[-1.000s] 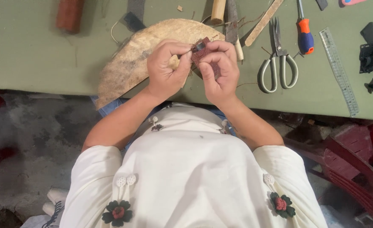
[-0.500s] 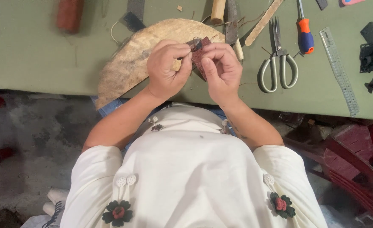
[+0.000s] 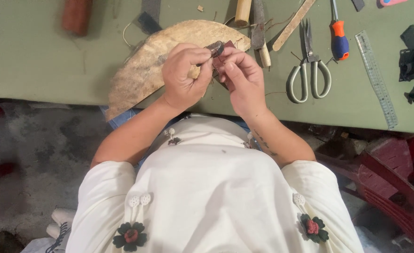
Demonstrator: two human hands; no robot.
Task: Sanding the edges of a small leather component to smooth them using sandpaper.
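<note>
Above the tan hide piece (image 3: 141,70) on the green counter (image 3: 38,61), the left hand (image 3: 183,75) pinches a small dark ring (image 3: 216,48). Just right of it, the right hand (image 3: 242,79) grips a dark red leather scrap (image 3: 218,61). Scissors (image 3: 308,70) lie further right.

Illumination is soft, diffuse and even; no single source is evident. The table (image 3: 38,56) is evenly lit without glare. Faint shadows lie under the hands and beside the scissors (image 3: 308,70). The white shirt (image 3: 216,197) is bright but retains detail. The floor (image 3: 24,154) is dim. Focus is moderately soft overall, with compression smearing.
</note>
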